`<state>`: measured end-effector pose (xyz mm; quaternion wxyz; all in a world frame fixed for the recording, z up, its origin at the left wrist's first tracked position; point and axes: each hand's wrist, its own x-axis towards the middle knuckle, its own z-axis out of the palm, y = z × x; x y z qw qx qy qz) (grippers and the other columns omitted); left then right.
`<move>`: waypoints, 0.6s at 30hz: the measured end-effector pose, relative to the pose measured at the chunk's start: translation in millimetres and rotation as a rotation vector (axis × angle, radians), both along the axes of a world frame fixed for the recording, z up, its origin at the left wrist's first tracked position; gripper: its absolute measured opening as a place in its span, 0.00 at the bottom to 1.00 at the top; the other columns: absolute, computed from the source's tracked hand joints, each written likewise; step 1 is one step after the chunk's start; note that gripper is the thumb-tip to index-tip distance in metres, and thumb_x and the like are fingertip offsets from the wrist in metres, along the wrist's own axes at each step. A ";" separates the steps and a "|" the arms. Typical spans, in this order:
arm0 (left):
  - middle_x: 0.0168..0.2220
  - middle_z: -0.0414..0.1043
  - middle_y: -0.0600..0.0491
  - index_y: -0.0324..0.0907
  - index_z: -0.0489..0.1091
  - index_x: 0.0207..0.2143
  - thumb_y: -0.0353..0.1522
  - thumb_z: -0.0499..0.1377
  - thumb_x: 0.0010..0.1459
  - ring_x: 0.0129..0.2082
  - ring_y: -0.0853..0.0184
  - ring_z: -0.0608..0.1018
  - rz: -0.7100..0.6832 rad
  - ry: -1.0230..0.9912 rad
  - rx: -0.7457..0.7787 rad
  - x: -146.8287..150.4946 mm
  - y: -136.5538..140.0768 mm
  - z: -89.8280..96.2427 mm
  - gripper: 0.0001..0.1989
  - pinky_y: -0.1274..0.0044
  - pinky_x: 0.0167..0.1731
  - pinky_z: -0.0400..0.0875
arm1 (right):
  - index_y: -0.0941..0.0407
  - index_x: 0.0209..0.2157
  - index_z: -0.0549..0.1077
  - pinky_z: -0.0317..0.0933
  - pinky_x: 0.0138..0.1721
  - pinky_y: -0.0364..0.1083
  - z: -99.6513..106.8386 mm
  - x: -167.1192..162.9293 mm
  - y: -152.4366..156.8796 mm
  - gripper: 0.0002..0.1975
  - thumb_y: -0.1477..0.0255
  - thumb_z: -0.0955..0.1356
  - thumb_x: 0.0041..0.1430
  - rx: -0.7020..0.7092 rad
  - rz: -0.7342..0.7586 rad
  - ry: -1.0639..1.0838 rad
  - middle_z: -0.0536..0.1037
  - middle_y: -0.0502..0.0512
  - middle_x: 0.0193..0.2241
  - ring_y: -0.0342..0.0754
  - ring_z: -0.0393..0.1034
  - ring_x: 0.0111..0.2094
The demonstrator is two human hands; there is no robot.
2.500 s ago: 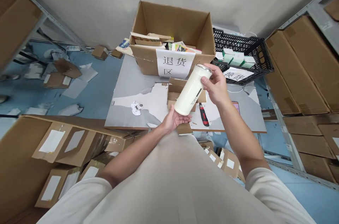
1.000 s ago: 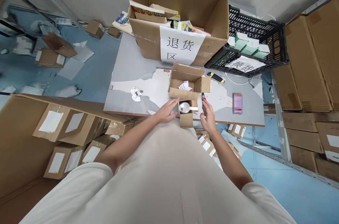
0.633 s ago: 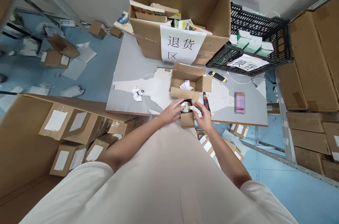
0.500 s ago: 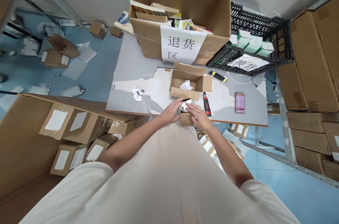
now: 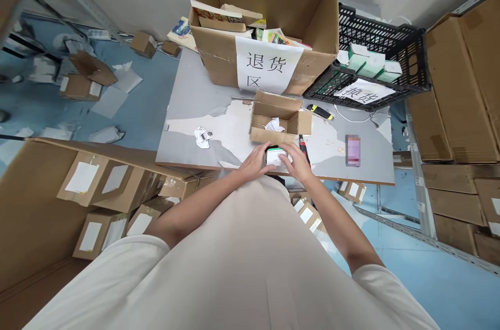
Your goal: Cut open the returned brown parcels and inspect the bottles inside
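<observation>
Close to the table's front edge, a small white box with a green edge sits between my two hands. My left hand is closed around its left side. On the opposite side, my right hand grips it, with the thumb on the white face. Just beyond my fingers stands an open cardboard box with crumpled white paper in it. A red and black utility knife lies beside my right hand, partly hidden by it.
At the back stands a large carton with books, next to a black crate of green-and-white boxes. A yellow-and-black cutter, a pink blurred item and crumpled paper lie on the table. Parcels fill a big carton at left.
The brown flap between my hands is no longer visible, and the white face of the small box now shows. My hands have shifted slightly around it.
</observation>
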<state>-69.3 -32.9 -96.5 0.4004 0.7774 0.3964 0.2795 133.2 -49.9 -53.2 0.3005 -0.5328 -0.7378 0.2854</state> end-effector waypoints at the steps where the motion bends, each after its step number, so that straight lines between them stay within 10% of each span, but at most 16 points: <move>1: 0.61 0.59 0.36 0.40 0.42 0.65 0.47 0.60 0.55 0.61 0.51 0.64 0.008 -0.008 -0.007 0.2 -0.3 -1.5 0.44 0.57 0.58 0.61 | 0.52 0.53 0.70 0.62 0.56 0.57 -2.5 -2.2 3.7 0.19 0.62 0.60 0.66 0.013 0.014 -0.049 0.71 0.61 0.50 0.53 0.66 0.54; 18: 0.58 0.63 0.38 0.41 0.64 0.53 0.47 0.64 0.51 0.59 0.55 0.68 0.021 -0.026 0.068 -3.3 7.3 -9.7 0.31 0.59 0.57 0.66 | 0.56 0.50 0.72 0.64 0.52 0.56 -20.4 -12.9 29.8 0.17 0.66 0.60 0.65 -0.120 -0.013 -0.051 0.74 0.62 0.48 0.52 0.69 0.51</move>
